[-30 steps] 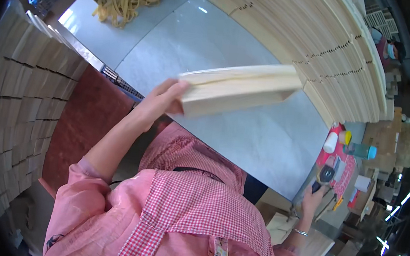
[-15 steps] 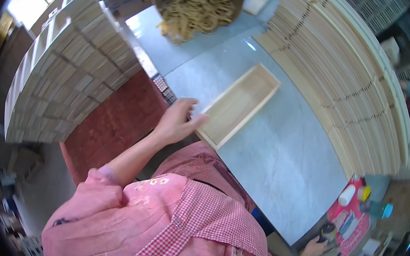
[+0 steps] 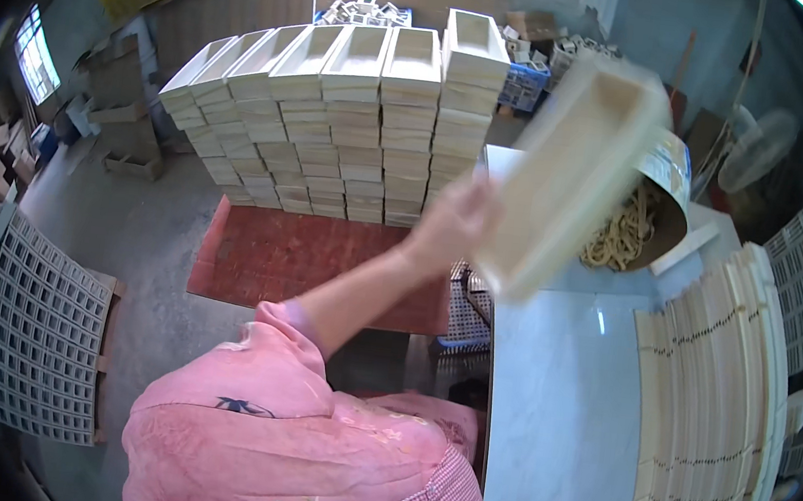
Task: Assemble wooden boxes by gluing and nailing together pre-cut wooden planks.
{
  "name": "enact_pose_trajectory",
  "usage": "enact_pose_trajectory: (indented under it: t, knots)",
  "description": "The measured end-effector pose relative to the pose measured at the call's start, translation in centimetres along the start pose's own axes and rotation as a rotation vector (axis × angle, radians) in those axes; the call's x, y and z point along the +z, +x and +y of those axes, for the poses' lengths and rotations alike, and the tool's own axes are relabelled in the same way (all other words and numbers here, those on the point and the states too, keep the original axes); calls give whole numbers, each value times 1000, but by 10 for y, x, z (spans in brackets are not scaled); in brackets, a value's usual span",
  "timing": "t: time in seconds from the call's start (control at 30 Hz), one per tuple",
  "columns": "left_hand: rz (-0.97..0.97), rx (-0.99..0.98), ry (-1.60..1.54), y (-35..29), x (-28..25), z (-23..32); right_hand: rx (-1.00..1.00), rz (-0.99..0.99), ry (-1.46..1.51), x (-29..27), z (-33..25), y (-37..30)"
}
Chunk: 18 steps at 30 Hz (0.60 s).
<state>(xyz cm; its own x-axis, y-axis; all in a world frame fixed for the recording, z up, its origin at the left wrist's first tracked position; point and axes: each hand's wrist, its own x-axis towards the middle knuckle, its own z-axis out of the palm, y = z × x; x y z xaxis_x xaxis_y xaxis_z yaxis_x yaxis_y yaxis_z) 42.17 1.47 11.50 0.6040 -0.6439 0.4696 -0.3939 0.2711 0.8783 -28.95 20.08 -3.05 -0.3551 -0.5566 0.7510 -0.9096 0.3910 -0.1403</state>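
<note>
My left hand (image 3: 464, 213) grips a long, shallow wooden box (image 3: 566, 175) by its near left side. The box is lifted above the far end of the pale marbled table (image 3: 568, 385), tilted and smeared by motion. Its hollow side faces up toward me. Beyond the hand, and to its left, rise stacked wooden boxes (image 3: 350, 138) of the same kind, in several columns set on a red board (image 3: 307, 265). My right hand is outside the picture.
Long wooden strips (image 3: 712, 410) stand in a packed row along the table's right side. A drum (image 3: 669, 220) of curled wooden pieces is at its far end. Blue crates (image 3: 524, 85) sit behind the stacks; a lattice rack (image 3: 41, 325) stands at the left.
My left hand has taken hold of the wooden box and raised it off the table. The view has turned left toward the stacks, and my right hand has left the picture.
</note>
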Motion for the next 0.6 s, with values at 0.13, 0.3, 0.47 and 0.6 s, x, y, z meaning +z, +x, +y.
enact_pose_trajectory:
  t: [0.13,0.3,0.47,0.6]
  knots:
    - [369,85,229,114,-111,6,27,-60,-6,40,-25,13]
    - [558,-16,393,229,-201,-32,36,-152,-20,83,-39,21]
    - [551,-405,280,260,-188,-45,61,-188,106,115,-25,7]
    - [292,-456,39,285,-201,-111,9,-302,409,78,-17,-9]
